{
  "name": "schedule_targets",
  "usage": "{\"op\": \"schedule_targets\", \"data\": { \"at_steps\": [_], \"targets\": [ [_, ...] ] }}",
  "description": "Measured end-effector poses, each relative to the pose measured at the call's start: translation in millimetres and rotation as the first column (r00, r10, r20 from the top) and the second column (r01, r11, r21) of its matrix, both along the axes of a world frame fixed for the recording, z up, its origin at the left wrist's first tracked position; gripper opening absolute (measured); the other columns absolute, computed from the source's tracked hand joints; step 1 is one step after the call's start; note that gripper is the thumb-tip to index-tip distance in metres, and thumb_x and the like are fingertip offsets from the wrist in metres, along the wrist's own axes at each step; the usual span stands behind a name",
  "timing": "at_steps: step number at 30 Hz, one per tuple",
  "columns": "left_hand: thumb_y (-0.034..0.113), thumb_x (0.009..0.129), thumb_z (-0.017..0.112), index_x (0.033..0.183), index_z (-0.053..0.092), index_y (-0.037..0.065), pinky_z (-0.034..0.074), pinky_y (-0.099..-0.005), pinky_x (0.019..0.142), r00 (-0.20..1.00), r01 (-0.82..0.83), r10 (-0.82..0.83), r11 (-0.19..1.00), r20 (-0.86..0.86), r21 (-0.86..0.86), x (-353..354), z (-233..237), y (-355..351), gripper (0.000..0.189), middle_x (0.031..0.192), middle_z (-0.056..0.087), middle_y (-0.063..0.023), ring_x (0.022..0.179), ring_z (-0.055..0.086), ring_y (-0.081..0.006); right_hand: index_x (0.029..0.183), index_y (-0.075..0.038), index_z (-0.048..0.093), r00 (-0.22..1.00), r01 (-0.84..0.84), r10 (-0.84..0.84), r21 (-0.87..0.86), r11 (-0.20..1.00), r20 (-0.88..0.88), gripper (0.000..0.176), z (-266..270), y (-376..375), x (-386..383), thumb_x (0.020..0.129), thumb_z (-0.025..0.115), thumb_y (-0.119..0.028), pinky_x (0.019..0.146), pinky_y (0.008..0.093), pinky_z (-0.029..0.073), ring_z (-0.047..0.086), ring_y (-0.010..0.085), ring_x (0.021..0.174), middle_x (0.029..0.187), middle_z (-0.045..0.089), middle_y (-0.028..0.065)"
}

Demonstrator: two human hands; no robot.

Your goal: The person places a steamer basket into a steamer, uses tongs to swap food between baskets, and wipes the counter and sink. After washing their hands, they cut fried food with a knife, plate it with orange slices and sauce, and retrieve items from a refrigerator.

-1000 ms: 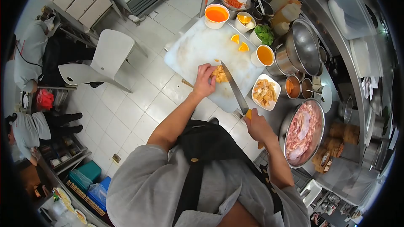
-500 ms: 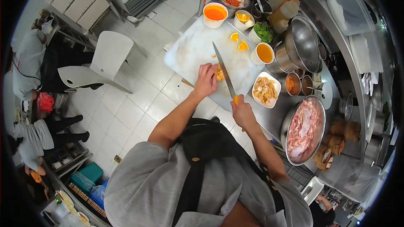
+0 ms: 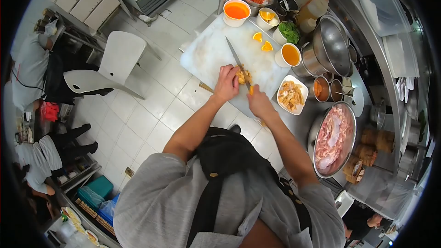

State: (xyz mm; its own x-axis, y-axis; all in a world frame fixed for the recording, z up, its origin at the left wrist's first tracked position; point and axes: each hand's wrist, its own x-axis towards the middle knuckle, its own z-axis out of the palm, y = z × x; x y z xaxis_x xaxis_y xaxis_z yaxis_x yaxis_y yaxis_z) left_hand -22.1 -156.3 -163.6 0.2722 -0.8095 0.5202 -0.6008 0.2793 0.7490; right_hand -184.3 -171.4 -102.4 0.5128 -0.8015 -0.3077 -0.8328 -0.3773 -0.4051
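My right hand (image 3: 261,103) is closed round the yellow handle of a long-bladed kitchen knife (image 3: 235,57). The blade crosses a golden-brown heap of food (image 3: 246,74), perhaps cooked meat, on the white cutting board (image 3: 206,50). With bent fingertips pressed against the left side of that food, my left hand (image 3: 226,82) sits just beside the blade. Two orange wedges (image 3: 267,46) lie farther up the board. Right of the board stands a square white bowl (image 3: 291,95) of similar golden-brown pieces. My fingers partly hide the food.
A steel bowl of raw meat (image 3: 330,140) stands at the right. Cups of orange liquid (image 3: 290,55), a cup of green leaves (image 3: 289,33) and stacked metal bowls (image 3: 330,46) line the board's far right. A white chair (image 3: 120,59) and other people are at the left.
The knife has shifted left and back towards me, so its blade now crosses the food instead of lying along its right side. My right hand has come closer to my left.
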Motion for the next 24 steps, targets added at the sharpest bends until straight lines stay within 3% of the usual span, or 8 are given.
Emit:
{"op": "schedule_targets", "data": {
  "at_steps": [3,7,8,12,15,22,24],
  "targets": [
    [-0.003,0.075,0.052,0.113,0.053,-0.002,0.042,-0.0396,0.086,0.999,0.002,-0.001,0.999,-0.033,0.034,-0.9,1.3,1.7,0.038,0.104,0.047,-0.0177,0.096,0.046,-0.0346,0.112,0.008,0.034,0.992,0.031,-0.014,0.134,0.991,-0.126,0.041,43.4,38.0,-36.0,0.09,0.051,-0.021,0.065,0.0548,0.048,0.06,0.0486,0.074,0.077,0.059,0.0336],
    [-0.003,0.075,0.052,0.113,0.053,-0.003,0.042,-0.0401,0.087,1.0,0.018,-0.018,1.0,-0.005,0.016,-0.9,1.0,1.6,0.038,0.106,0.047,-0.0186,0.096,0.045,-0.035,0.115,0.006,0.035,0.996,0.083,-0.083,0.0,0.997,0.035,0.04,-23.2,26.3,-23.4,0.091,0.05,-0.022,0.063,0.0551,0.047,0.059,0.0496,0.073,0.075,0.059,0.0333],
    [-0.002,0.076,0.052,0.113,0.052,-0.003,0.041,-0.0406,0.088,0.999,0.036,-0.036,0.999,-0.02,0.0,4.3,4.7,-1.3,0.038,0.107,0.046,-0.0195,0.097,0.045,-0.0354,0.108,0.005,0.035,0.999,0.046,-0.046,0.0,0.999,0.02,0.034,-9.0,10.8,-12.3,0.09,0.05,-0.021,0.062,0.0555,0.048,0.059,0.0486,0.07,0.072,0.058,0.0328],
    [-0.001,0.077,0.052,0.113,0.051,-0.005,0.04,-0.0423,0.089,0.997,0.037,-0.039,0.999,-0.061,-0.039,4.3,2.1,6.6,0.037,0.109,0.046,-0.0217,0.099,0.045,-0.0368,0.106,0.004,0.036,0.997,0.074,-0.074,-0.004,0.997,-0.005,0.033,50.9,27.4,-12.5,0.09,0.051,-0.021,0.063,0.0549,0.048,0.059,0.0488,0.07,0.072,0.059,0.0322],
    [-0.002,0.077,0.053,0.112,0.051,-0.004,0.04,-0.0423,0.089,0.994,0.039,-0.046,0.997,-0.103,-0.069,3.7,-0.5,5.9,0.035,0.108,0.047,-0.0215,0.099,0.046,-0.0373,0.108,0.005,0.037,0.993,0.108,-0.107,0.019,0.994,-0.049,0.037,49.6,52.7,-18.6,0.09,0.054,-0.021,0.059,0.0546,0.047,0.058,0.0492,0.066,0.071,0.058,0.0333],
    [-0.002,0.076,0.054,0.106,0.052,-0.003,0.041,-0.0424,0.088,0.997,0.049,-0.053,0.996,-0.058,-0.079,2.7,-1.7,2.8,0.03,0.107,0.048,-0.0209,0.098,0.046,-0.0381,0.107,0.006,0.036,0.997,0.078,-0.078,-0.026,0.997,-0.027,0.031,29.2,33.4,8.5,0.091,0.049,-0.017,0.07,0.0537,0.049,0.06,0.0491,0.075,0.077,0.06,0.0315],
    [-0.003,0.076,0.054,0.106,0.052,-0.003,0.041,-0.0425,0.087,0.999,0.008,-0.009,1.0,-0.04,-0.011,2.4,0.0,-0.3,0.029,0.108,0.048,-0.0206,0.097,0.046,-0.0382,0.107,0.006,0.036,0.997,0.068,-0.068,-0.006,0.998,-0.049,0.031,32.2,18.7,17.2,0.09,0.049,-0.017,0.07,0.0542,0.048,0.06,0.0491,0.076,0.079,0.06,0.0317]
  ]
}}
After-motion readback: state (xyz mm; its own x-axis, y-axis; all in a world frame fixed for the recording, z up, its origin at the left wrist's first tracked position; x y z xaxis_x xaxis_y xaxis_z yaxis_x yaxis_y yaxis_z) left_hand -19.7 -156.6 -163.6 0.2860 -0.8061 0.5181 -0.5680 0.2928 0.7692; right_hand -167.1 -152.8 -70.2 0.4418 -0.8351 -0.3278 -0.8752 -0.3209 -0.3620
